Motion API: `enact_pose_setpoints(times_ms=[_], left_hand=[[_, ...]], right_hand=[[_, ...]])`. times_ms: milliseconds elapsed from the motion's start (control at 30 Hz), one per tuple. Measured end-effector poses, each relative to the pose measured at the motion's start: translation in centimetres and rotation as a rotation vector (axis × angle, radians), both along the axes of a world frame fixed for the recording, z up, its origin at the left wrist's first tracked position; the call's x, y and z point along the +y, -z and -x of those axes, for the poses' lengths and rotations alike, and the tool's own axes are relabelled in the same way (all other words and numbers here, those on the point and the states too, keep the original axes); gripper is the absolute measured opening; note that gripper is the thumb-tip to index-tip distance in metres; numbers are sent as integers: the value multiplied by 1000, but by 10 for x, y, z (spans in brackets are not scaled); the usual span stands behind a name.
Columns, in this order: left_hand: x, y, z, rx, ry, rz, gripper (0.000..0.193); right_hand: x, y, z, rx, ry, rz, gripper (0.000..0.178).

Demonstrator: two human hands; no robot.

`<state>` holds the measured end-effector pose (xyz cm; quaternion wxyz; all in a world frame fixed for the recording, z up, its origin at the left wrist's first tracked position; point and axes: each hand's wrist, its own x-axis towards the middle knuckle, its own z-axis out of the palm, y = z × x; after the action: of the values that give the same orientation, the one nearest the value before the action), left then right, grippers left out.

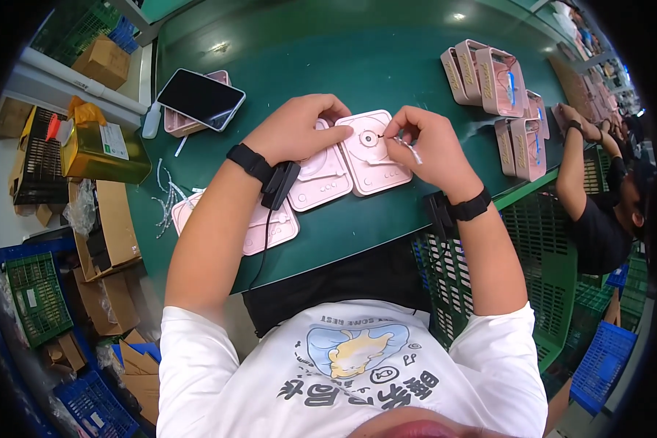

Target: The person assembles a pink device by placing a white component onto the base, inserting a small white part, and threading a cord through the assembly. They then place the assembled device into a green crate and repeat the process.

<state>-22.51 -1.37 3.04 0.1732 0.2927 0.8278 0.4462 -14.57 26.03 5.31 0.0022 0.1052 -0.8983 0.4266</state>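
Observation:
A pink plastic panel (376, 179), shaped like a small record player with a round ring on its face, lies on the table in front of me. My left hand (299, 130) holds its upper left corner, thumb on the face and fingers curled behind. At the ring, my right hand (427, 146) is closed in a pinch on a thin white strip (416, 153); a small dark tip shows by the fingertips. A second pink panel (321, 186) sits against its left side, partly under my left hand. Another pink panel (274, 232) is partly hidden by my left forearm.
A black phone (201, 98) rests on a pink case at the left, near loose white strips (169, 197) and a yellow tin (109, 150). Pink cases with wires (500, 80) stand at the right. Green crates (533, 255) are below the table edge; a co-worker's arm (573, 160) is beyond.

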Motion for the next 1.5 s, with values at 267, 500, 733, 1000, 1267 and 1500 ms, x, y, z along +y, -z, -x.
enact_pose_setpoints(times_ms=[267, 500, 733, 1000, 1267, 1500], left_hand=[[-3, 1, 2, 30, 22, -5, 39], [1, -6, 2, -1, -10, 13, 38], [0, 2, -3, 17, 1, -11, 41], [6, -17, -9, 180, -48, -134, 38], [9, -26, -12, 255, -33, -106, 23], [4, -24, -14, 184, -90, 45, 19]], right_hand=[[-13, -5, -8, 36, 24, -51, 14], [-7, -5, 1, -7, 48, 26, 16], [-14, 6, 0, -77, 120, 112, 26], [-21, 4, 1, -24, 127, 149, 30], [-20, 1, 1, 81, 39, 47, 30], [-21, -3, -2, 238, -35, -192, 25]])
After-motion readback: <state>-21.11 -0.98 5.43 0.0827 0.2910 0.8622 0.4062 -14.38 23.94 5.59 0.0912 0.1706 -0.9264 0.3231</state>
